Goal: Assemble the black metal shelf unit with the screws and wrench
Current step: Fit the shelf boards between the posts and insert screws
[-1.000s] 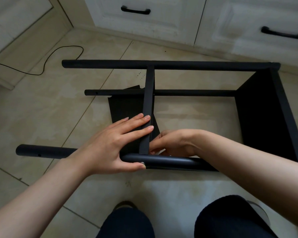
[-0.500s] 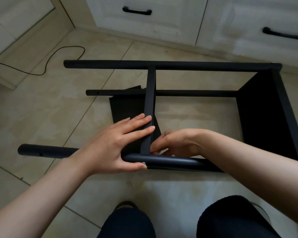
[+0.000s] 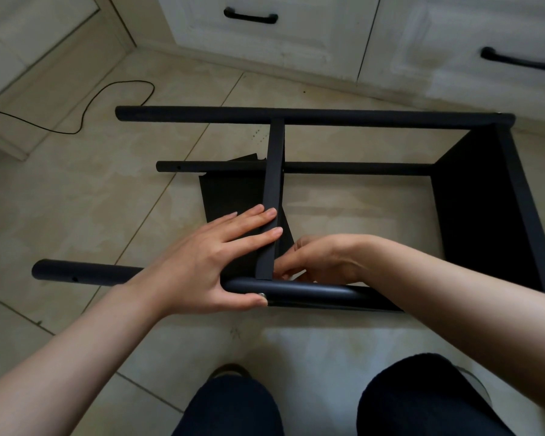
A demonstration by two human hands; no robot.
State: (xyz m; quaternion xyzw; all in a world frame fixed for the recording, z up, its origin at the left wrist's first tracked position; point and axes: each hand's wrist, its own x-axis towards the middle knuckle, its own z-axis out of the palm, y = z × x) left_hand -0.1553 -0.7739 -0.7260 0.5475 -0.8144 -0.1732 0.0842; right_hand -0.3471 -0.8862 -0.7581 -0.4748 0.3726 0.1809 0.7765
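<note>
The shelf unit (image 3: 312, 116) is laid sideways on the floor (image 3: 76, 199), its middle panel (image 3: 272, 190) braced to the near tube (image 3: 312, 291), seemingly for fastening, by a flat-spread left hand (image 3: 202, 262); what the curled right hand (image 3: 321, 262) holds cannot be told.

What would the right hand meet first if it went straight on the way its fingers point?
Probably the flat cross bar, just left of the right hand; contact is unclear.
</note>
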